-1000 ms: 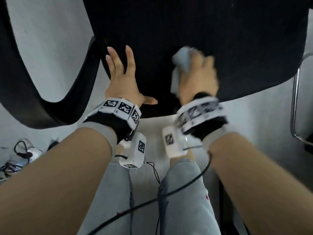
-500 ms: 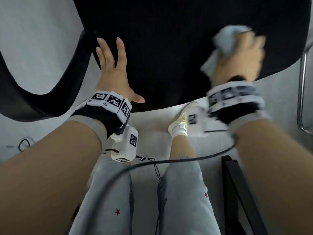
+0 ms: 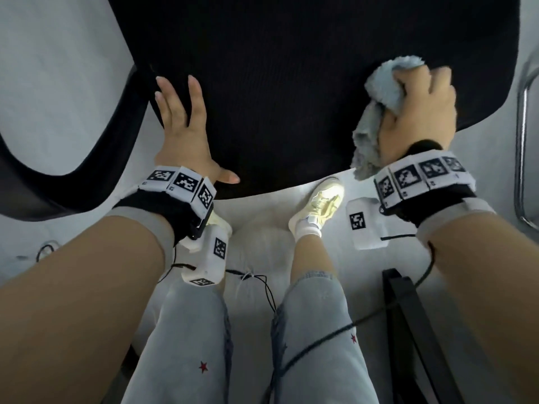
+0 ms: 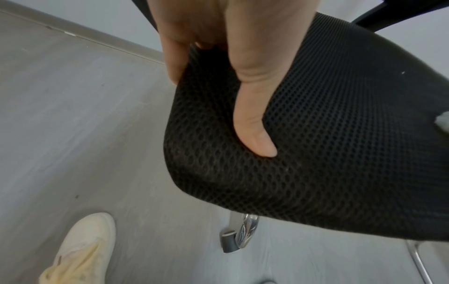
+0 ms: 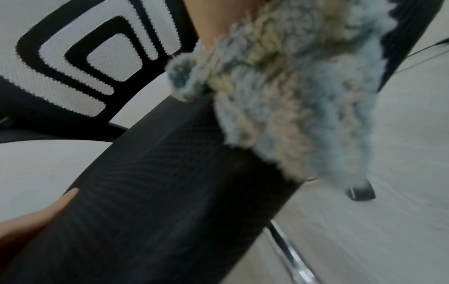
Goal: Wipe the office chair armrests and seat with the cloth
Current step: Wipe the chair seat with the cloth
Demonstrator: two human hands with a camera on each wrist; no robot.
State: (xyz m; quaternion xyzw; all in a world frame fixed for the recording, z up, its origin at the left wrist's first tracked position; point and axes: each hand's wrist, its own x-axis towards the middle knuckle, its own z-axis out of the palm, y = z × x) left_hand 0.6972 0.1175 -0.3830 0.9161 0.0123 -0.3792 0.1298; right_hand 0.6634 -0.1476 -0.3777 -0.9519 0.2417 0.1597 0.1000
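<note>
The seat (image 3: 291,91), black mesh, filled the upper half of the head view, its front edge toward the person. The left hand (image 3: 182,132) lay flat at the seat's front-left corner, fingers straight and spread, the thumb stretched along the front edge; the left wrist view showed the thumb dimpling the mesh while a finger hung over the side edge. That hand held nothing. Judged purpose: bracing the chair so it would not roll or swivel under the wiping strokes. The right hand (image 3: 417,109) was fisted around the cloth (image 3: 376,112), a shaggy pale blue-grey rag, bunched so that a wad stuck out ahead of the knuckles and a tail hung past the front edge beside the wrist. It pressed on the seat near the front-right corner, close to the right side edge; the right wrist view, blurred, showed the pile lying on the mesh at that edge. Bunching probably gave a firm pad and kept loose ends manageable. Seat wiping appeared to be in hand; whether the armrests were done could not be told. One armrest (image 3: 96,158), a black curved loop, stood off the seat's left side, untouched by either hand. Writing: none legible anywhere. The wristbands (image 3: 180,182) carried only square black-and-white coded markers. No brand was visible on the chair, the cloth or the pale shoe (image 3: 320,205) below the front edge.
</note>
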